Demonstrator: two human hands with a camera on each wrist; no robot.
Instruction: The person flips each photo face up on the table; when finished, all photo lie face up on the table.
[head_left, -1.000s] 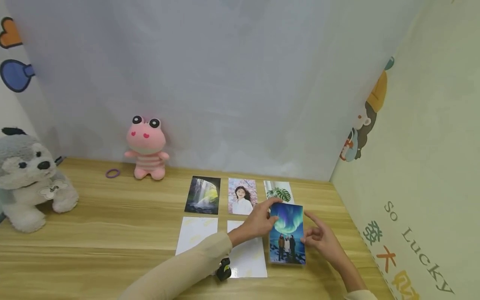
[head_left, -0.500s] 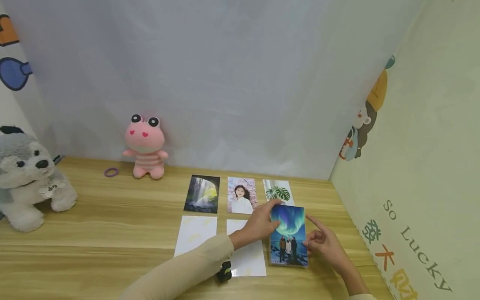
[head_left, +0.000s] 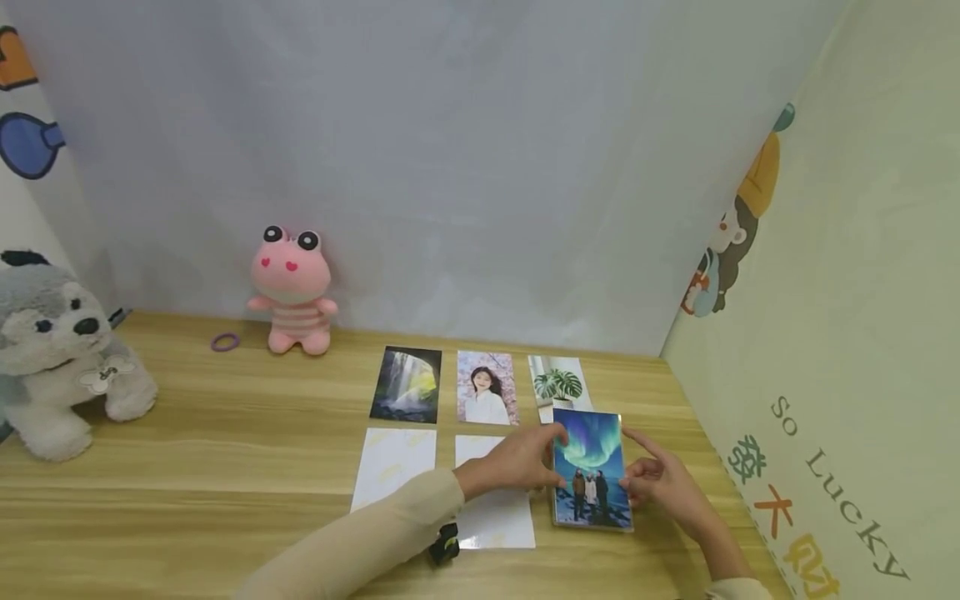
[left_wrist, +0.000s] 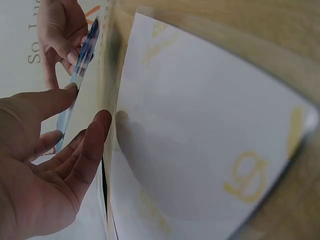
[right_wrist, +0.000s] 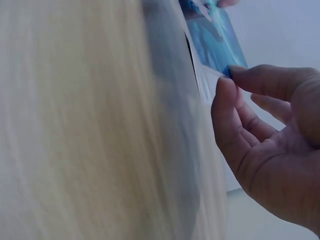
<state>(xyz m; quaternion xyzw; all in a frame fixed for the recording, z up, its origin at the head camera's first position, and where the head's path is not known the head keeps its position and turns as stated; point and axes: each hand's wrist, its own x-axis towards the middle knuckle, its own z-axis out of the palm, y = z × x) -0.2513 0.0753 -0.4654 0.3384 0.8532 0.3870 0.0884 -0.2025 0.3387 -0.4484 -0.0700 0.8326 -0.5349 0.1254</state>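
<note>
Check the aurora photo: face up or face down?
Face up: the aurora photo shows its three figures in the head view.

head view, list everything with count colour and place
aurora photo: 1, blue-green, between hands
waterfall photo: 1, dark, back row left
portrait: 1, pink, back row middle
plant photo: 1, green, back row right
cards: 2, white, front row
frog: 1, pink, back left
dog: 1, grey-white, far left
ring: 1, purple, beside frog
table: 1, brown, below
cloth: 1, grey, backdrop
decals: several, multicoloured, side walls
device: 1, black, by left sleeve
sleeves: 2, beige, bottom
left hand: 1, bare, aurora photo's left
right hand: 1, bare, aurora photo's right
</note>
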